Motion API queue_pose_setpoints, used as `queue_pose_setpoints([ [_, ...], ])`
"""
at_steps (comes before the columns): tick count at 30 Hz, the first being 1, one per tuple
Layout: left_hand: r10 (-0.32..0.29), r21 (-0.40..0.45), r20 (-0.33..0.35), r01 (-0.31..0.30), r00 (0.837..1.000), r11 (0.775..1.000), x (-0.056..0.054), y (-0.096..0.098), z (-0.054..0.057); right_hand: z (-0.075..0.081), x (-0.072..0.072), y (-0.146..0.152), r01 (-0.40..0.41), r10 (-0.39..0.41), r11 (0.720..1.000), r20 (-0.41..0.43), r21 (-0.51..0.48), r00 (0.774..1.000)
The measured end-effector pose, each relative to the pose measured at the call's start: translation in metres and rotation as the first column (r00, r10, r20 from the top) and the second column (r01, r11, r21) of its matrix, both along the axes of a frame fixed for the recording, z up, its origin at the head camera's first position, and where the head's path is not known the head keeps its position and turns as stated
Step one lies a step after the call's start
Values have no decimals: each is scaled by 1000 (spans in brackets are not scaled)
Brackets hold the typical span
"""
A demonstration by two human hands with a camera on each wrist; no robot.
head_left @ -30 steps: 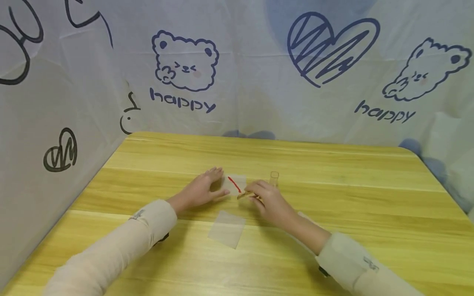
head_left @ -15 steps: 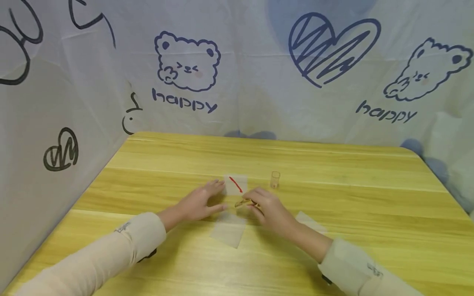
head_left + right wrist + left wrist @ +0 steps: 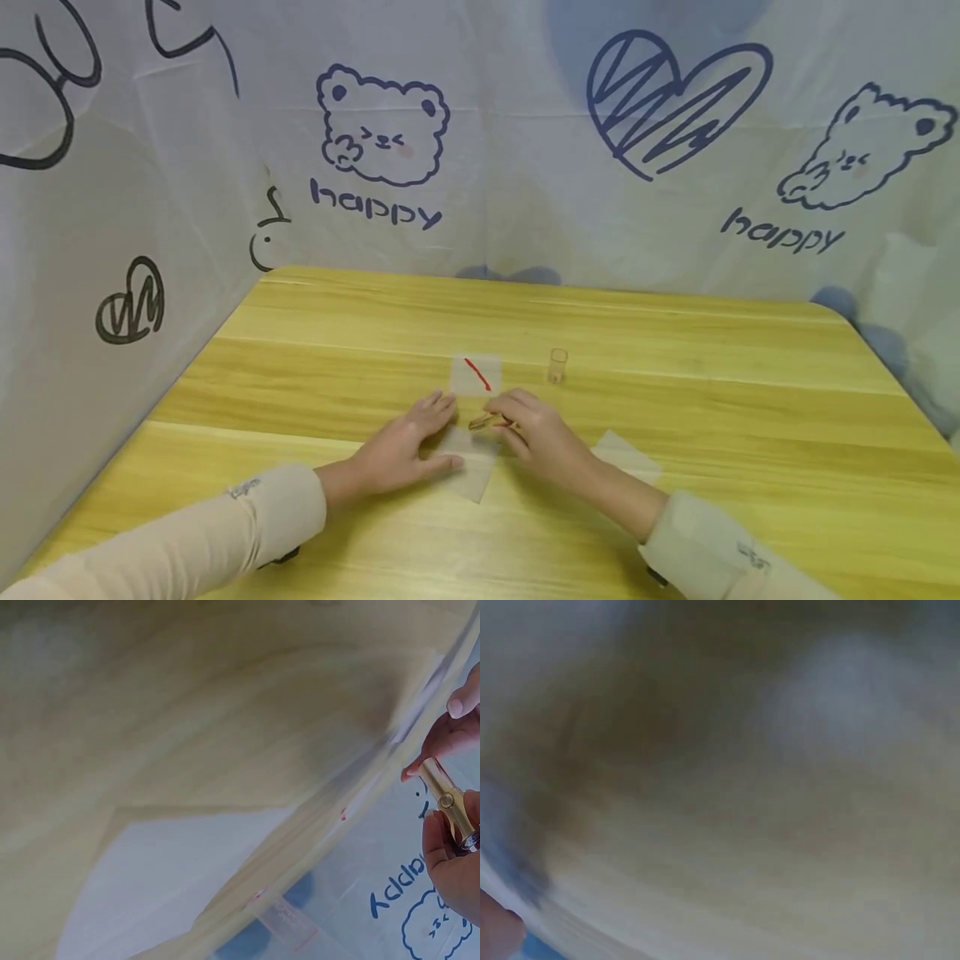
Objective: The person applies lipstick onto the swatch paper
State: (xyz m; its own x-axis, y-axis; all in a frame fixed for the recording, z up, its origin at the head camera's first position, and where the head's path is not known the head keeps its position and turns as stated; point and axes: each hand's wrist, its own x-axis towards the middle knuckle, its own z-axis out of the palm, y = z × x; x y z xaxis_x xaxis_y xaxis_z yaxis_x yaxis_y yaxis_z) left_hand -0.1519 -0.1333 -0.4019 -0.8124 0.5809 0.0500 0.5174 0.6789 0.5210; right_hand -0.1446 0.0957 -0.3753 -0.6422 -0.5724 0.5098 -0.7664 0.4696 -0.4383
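My right hand (image 3: 551, 437) pinches a gold lipstick tube (image 3: 483, 422) between thumb and fingers, above the upper part of a thin pale paper sheet (image 3: 474, 483). The tube's gold case (image 3: 448, 796) and round emblem show in the right wrist view. My left hand (image 3: 393, 450) has its fingers spread, with the thumb reaching over that sheet's left side. Just beyond lies another sheet (image 3: 459, 379), marked with a red diagonal stroke (image 3: 477, 374). The left wrist view is mostly blurred tabletop.
A small clear cap (image 3: 557, 367) stands beyond my right hand. Under my right forearm lies a third sheet (image 3: 626, 457), partly covered. The yellow wood-grain table (image 3: 750, 400) ends at a white cloth backdrop (image 3: 517, 192) with drawings.
Both hands have come toward me, from the red-marked sheet to the nearer one. The lipstick tube moved along in my right hand. The clear cap and sheets stay in place.
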Motion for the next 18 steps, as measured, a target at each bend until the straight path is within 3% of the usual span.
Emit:
queue_pose_setpoints([
  [5, 30, 2, 7, -30, 1000, 1000, 9, 0, -5, -4, 1, -2, 2, -2, 1000, 4, 26, 1000],
  [18, 16, -2, 2, -16, 1000, 1000, 15, -4, -13, -11, 7, -10, 10, -10, 998, 3, 65, 1000],
])
